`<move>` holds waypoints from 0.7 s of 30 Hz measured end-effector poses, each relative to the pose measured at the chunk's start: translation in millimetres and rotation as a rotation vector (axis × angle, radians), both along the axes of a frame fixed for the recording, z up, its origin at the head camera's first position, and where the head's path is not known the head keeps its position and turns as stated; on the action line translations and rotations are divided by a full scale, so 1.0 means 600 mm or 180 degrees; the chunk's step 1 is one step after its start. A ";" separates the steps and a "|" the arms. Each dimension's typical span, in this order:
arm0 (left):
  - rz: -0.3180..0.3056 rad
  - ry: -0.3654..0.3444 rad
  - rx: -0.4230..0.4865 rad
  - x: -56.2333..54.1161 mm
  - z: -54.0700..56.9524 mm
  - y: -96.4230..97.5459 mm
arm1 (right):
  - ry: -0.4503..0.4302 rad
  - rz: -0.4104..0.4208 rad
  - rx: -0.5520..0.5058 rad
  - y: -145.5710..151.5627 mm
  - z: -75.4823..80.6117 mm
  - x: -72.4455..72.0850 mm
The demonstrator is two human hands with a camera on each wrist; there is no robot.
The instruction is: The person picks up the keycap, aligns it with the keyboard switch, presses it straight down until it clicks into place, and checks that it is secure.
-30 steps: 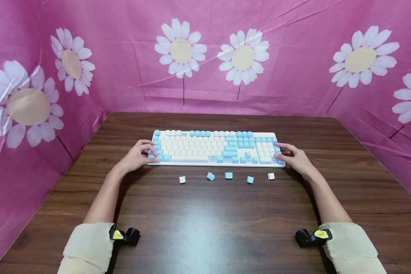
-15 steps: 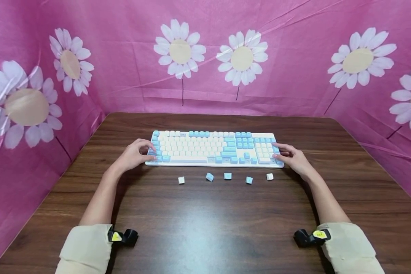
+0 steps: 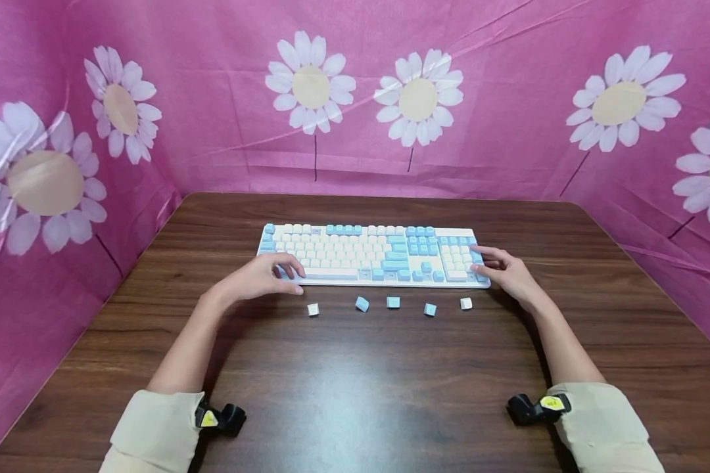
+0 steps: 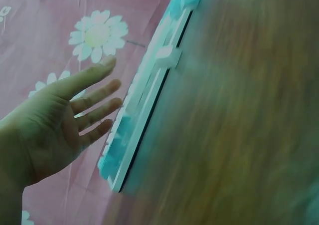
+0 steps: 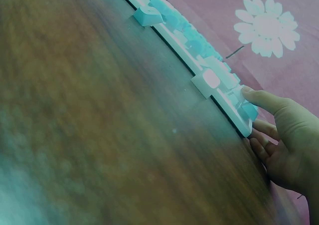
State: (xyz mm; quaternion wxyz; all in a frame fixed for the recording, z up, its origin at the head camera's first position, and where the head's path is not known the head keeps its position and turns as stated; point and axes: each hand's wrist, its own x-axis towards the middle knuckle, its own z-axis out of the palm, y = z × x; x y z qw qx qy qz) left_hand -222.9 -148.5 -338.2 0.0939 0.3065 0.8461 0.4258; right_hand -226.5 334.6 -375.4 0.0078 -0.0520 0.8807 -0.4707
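Keyboard (image 3: 415,262): holds blue and white keys (image 3: 331,254)
Loose keycaps (image 3: 393,303): five, in front of it
Left hand (image 3: 265,274): spread over left front edge
Right hand (image 3: 509,274): pinching right end

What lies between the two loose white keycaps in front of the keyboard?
Three blue keycaps: the first blue keycap, second blue keycap and third blue keycap, spaced apart. The head view shows them between the left white keycap and right white keycap.

Pink cloth (image 3: 213,164) printed with white daisies (image 3: 418,100) surrounds a glossy dark wooden table (image 3: 355,368).
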 end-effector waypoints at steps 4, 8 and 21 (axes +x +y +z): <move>-0.0138 -0.0164 -0.0075 0.003 -0.005 0.015 | 0.0007 0.0013 -0.0029 0.001 -0.001 -0.003; -0.0241 -0.0246 -0.0139 0.004 -0.012 0.025 | -0.0016 0.0013 -0.0051 0.003 -0.001 -0.006; -0.0553 -0.0401 -0.0351 0.005 -0.035 0.035 | -0.0053 0.0051 -0.0069 -0.024 0.033 0.020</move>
